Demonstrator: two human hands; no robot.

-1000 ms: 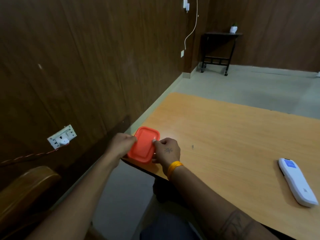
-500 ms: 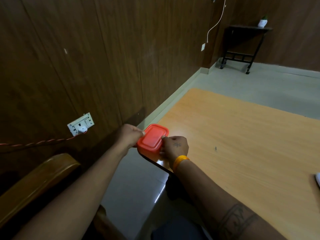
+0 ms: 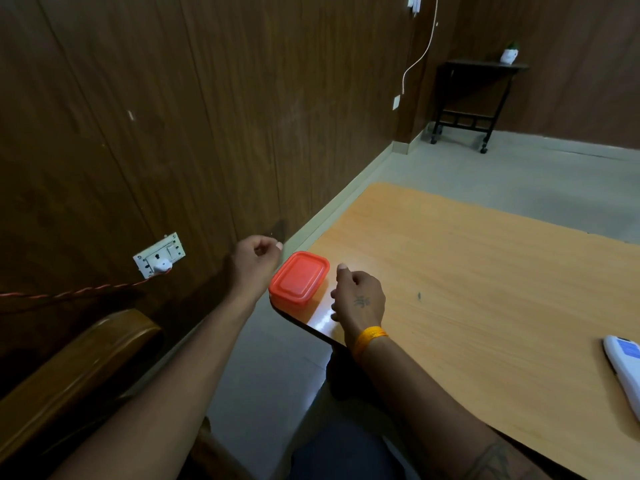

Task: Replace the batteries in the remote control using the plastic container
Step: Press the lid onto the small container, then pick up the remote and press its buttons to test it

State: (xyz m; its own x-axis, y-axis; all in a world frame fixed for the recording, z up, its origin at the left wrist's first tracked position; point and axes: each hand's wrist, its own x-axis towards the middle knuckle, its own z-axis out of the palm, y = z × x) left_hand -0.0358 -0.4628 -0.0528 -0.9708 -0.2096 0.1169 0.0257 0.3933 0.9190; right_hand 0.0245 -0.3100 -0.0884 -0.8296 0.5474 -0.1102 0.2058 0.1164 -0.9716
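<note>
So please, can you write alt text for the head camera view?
A red plastic container, lid on, sits at the near corner of a wooden table, between the left hand and right hand, neither touching it. A white remote control lies at the right edge.

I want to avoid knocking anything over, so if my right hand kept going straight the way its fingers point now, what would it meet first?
Probably the red plastic container. The right hand sits just right of it above the table, fingers loosely curled and aimed left and ahead toward its lid. Depth is unclear, so the fingertips might instead pass just beyond its far corner.
</note>
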